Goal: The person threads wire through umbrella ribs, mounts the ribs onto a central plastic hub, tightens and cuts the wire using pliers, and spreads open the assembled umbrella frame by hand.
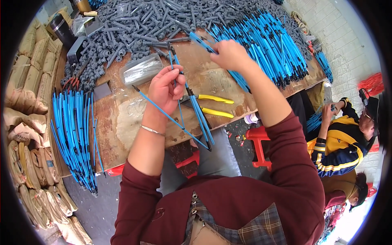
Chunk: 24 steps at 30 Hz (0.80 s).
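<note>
My left hand (pixel 166 87) is closed, thumb and fingertips pinched together, on several slim blue rods with black ends (pixel 200 116). The rods fan downward past my wrist toward the table's front edge. My right hand (pixel 232 56) closes on the black end of a short blue piece (pixel 201 41), held above the table to the right of the left hand; its exact kind is unclear. Below the hands, partly behind the rods, lie yellow-handled pliers (pixel 214 105). Just left of the left hand sits a clear plastic box (pixel 127 77) filled with thin, shiny clear strips.
Grey plastic fittings (pixel 143 24) are heaped along the back. Blue rods lie in a large pile (pixel 265 47) at right and a bundle (pixel 72 130) at left. Paper sacks (pixel 30 77) stack at far left. A red stool (pixel 258 149) and a seated co-worker (pixel 343 139) are at right.
</note>
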{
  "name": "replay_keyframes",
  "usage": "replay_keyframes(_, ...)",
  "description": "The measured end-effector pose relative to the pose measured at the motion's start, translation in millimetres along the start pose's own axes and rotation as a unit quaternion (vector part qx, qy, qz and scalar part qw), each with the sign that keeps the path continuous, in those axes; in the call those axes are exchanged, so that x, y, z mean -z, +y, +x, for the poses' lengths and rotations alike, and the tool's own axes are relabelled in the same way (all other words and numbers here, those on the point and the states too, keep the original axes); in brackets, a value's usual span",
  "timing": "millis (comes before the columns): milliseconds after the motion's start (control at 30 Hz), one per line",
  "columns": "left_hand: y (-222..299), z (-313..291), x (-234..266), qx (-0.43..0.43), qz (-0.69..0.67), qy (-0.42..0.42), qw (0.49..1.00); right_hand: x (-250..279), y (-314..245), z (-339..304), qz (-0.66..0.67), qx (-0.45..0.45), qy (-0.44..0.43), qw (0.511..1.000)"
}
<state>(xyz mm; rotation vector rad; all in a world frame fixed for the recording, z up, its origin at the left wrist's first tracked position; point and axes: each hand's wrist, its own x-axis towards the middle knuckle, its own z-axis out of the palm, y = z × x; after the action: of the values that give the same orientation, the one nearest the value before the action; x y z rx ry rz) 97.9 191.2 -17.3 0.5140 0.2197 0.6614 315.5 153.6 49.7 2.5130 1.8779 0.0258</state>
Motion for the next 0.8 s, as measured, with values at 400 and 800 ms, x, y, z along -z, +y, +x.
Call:
replay_keyframes(400, -1.1, 1.7, -2.5, 0.006, 0.01, -0.011, 1.0, -13.5, -1.3, -12.5, 0.031, 0.068, 0.267, 0.961)
replay_keyframes(800, 5.0, 0.3, -0.3, -0.006, 0.016, 0.012, 1.0, -42.5, -14.2, 30.0, -0.162, 0.045, 0.169, 0.971)
